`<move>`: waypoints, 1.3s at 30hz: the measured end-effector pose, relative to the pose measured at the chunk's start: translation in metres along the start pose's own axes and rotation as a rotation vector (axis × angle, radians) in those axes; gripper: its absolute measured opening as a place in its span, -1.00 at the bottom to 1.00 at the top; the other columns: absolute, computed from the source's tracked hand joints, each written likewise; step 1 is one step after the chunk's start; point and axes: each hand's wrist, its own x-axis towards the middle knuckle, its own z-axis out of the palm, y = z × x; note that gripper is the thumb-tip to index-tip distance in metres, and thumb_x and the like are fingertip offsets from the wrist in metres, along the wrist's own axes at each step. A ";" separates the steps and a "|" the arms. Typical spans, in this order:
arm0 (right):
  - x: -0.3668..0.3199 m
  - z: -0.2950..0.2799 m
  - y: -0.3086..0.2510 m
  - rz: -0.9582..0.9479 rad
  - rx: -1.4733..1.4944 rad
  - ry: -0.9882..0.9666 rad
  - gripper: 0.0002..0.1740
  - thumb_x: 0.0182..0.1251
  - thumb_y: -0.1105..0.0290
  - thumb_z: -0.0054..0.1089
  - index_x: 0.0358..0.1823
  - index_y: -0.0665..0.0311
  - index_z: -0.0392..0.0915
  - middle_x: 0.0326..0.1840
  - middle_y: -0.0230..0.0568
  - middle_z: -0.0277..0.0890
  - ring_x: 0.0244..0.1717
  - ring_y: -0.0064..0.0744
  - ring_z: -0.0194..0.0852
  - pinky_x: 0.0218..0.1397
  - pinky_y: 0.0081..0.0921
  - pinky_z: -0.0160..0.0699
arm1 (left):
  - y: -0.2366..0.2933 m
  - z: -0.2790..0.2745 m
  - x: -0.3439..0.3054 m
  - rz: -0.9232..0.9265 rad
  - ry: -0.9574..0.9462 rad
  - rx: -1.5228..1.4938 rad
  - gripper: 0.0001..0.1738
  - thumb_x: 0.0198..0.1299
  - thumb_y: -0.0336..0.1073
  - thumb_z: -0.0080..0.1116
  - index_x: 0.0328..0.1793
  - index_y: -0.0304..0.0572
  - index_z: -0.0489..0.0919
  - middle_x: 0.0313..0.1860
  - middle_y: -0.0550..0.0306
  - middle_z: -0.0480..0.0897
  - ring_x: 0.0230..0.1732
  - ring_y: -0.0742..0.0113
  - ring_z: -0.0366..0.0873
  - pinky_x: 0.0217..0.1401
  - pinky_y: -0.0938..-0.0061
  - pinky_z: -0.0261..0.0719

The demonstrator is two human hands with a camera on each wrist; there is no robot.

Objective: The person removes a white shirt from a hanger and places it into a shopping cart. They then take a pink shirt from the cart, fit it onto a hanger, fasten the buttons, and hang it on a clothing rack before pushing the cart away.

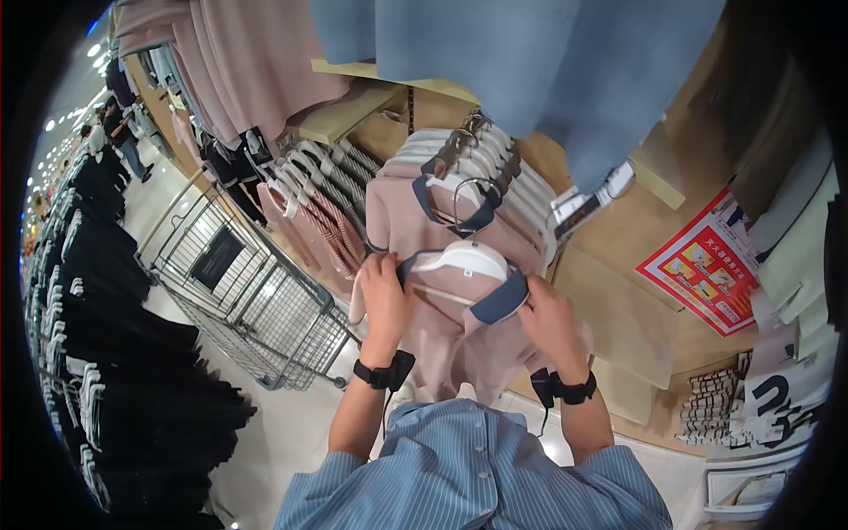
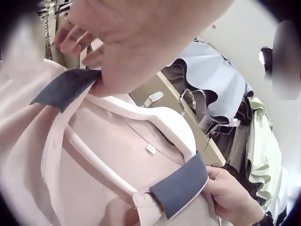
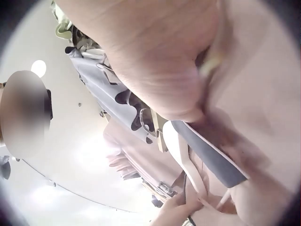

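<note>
A pink shirt [image 1: 442, 331] with a navy collar hangs on a white hanger [image 1: 477, 258] in front of the person. The left hand [image 1: 386, 296] pinches the collar's left side near the shoulder; in the left wrist view the left hand [image 2: 136, 42] has thumb and collar together, other fingers loosely bent. The right hand [image 1: 549, 322] pinches the navy collar flap [image 1: 500, 299] on the other side, as the left wrist view also shows with the right hand [image 2: 230, 190]. In the right wrist view, the collar [image 3: 211, 155] lies below the near palm, its fingertips partly hidden.
Behind hangs a row of similar shirts [image 1: 389, 212]. Blue garments [image 1: 521, 62] hang overhead. A wire shopping cart [image 1: 256, 305] stands at the left, beyond which are racks of black clothes [image 1: 150, 389]. A red notice [image 1: 702, 269] is at the right, and people stand in the far aisle.
</note>
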 end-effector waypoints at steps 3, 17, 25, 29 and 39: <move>0.024 0.015 -0.010 0.019 -0.044 0.053 -0.73 0.18 0.39 0.20 -0.09 0.27 0.50 -0.20 0.12 0.57 -0.17 0.21 0.56 -0.20 -0.10 0.54 | -0.016 0.003 0.020 -0.137 0.075 0.043 -0.47 -0.08 -0.48 0.30 0.09 -0.41 0.44 0.12 -0.31 0.42 0.03 -0.26 0.47 0.11 0.12 0.46; 0.047 0.100 0.012 0.074 -0.063 0.098 -0.70 0.17 0.42 0.20 -0.05 0.31 0.51 -0.13 0.12 0.58 -0.02 0.19 0.52 0.04 -0.07 0.50 | -0.101 0.072 0.043 -0.274 -0.331 -0.230 -0.70 0.14 -0.32 0.15 -0.09 -0.41 0.48 -0.36 -0.38 0.63 -0.24 -0.35 0.62 -0.17 0.03 0.56; -0.021 0.159 -0.004 0.211 -0.129 0.457 -0.44 0.16 0.32 0.32 0.16 0.41 0.40 0.07 0.16 0.48 0.13 0.21 0.43 0.20 -0.05 0.42 | -0.100 0.070 0.032 -0.408 -0.382 -0.363 -0.70 0.03 -0.36 0.18 -0.13 -0.37 0.47 -0.31 -0.37 0.63 -0.20 -0.35 0.61 -0.15 0.03 0.55; -0.008 0.194 -0.025 0.434 -0.039 0.050 -0.39 0.20 0.18 0.31 0.13 0.47 0.38 0.10 0.27 0.45 0.04 0.31 0.51 0.03 -0.03 0.54 | -0.096 0.058 0.035 -0.418 -0.445 -0.397 -0.68 0.01 -0.36 0.21 -0.13 -0.36 0.47 -0.28 -0.35 0.64 -0.20 -0.36 0.60 -0.15 0.03 0.54; -0.004 0.263 0.023 0.496 0.160 0.149 -0.51 0.20 0.10 0.34 -0.21 0.49 0.55 -0.32 0.13 0.64 -0.14 0.05 0.65 -0.15 -0.11 0.57 | -0.093 0.057 0.014 -0.554 -0.535 -1.003 -0.62 0.09 -0.28 0.34 -0.04 -0.31 0.48 -0.26 0.10 0.57 -0.21 0.28 0.57 -0.13 0.34 0.53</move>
